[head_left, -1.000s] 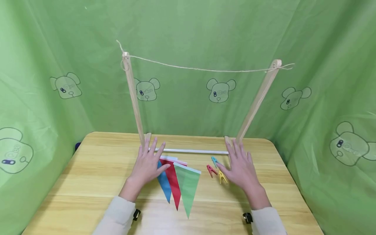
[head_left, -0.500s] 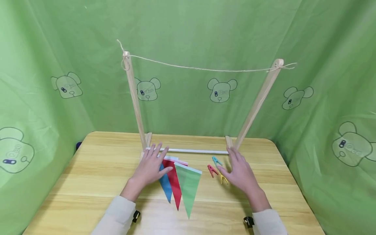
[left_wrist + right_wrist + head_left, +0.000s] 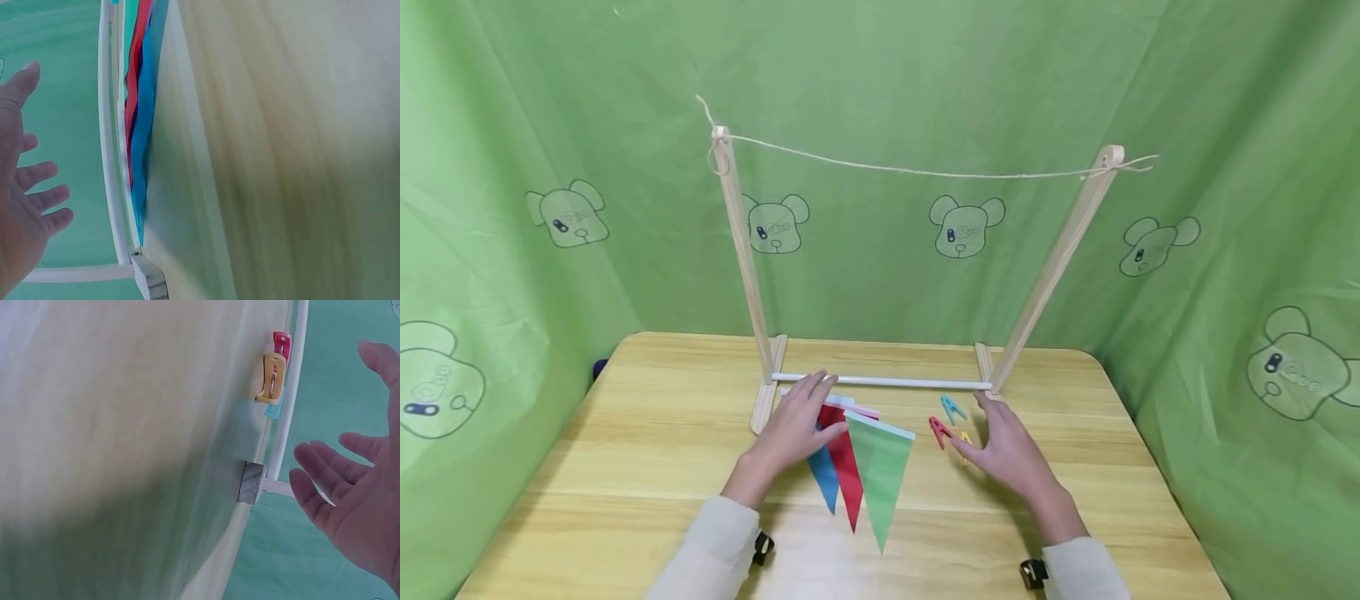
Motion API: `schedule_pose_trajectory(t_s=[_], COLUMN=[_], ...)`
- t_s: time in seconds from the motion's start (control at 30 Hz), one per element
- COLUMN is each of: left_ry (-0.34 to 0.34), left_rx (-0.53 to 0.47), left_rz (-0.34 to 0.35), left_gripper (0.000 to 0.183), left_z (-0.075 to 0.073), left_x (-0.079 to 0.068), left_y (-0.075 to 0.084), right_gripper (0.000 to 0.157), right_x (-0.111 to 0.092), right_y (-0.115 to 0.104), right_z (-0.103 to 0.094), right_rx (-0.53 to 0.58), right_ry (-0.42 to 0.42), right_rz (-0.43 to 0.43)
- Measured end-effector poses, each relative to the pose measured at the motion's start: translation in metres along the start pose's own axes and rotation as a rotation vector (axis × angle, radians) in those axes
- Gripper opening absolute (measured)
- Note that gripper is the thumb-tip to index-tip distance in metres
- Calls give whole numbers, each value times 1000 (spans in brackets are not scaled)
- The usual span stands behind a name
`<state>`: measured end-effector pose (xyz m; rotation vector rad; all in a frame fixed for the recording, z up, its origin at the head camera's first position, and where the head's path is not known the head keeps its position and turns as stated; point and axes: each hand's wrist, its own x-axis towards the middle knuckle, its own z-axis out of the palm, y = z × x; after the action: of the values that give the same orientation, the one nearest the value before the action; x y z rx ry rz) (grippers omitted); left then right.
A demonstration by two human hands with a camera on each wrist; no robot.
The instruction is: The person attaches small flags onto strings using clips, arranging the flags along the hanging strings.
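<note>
My left hand (image 3: 793, 425) hovers over the left side of a fanned stack of pennants, fingers fairly straight and holding nothing. A green pennant (image 3: 882, 475) lies on top, with a red pennant (image 3: 845, 467) and a blue pennant (image 3: 826, 479) showing beneath. The left wrist view has the blue pennant (image 3: 145, 125) edge-on, apart from the fingers. To the right, my right hand (image 3: 1011, 450) is above the table with loosely bent fingers and an empty palm. Beside its thumb lie a red clothespin (image 3: 940, 432), a light blue clothespin (image 3: 953, 409) and a yellow clothespin (image 3: 272, 378), partly hidden in the head view.
Behind the hands stands a wooden frame: a left post (image 3: 743, 250), a right post (image 3: 1060, 258) and a white rod (image 3: 895, 382) low between them. A thin string (image 3: 902, 171) sags between the post tops. Green cloth (image 3: 865, 83) surrounds the wooden table (image 3: 625, 467).
My left hand has drifted right, farther over the pennants, its fingers closer together. My right hand has drawn back from the frame's foot, and its thumb now overlaps the yellow clothespin.
</note>
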<state>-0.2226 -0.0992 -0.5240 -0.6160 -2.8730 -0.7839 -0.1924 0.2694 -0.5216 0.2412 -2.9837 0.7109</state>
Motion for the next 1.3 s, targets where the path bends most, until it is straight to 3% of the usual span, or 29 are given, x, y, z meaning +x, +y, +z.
schedule_pose_trajectory(t_s=[0.47, 1.0, 1.3], left_ry=[-47, -65, -76], left_rx=[-224, -331, -335], left_rz=[-77, -92, -72], left_gripper=[80, 67, 52], left_z=[11, 23, 28], left_x=[6, 22, 29], left_y=[8, 2, 0], right_gripper=[96, 75, 66], right_x=[-6, -4, -5], right_y=[6, 9, 14], right_z=[10, 18, 20], right_rx=[123, 262, 231], right_ry=[-86, -118, -110], right_rz=[66, 126, 141])
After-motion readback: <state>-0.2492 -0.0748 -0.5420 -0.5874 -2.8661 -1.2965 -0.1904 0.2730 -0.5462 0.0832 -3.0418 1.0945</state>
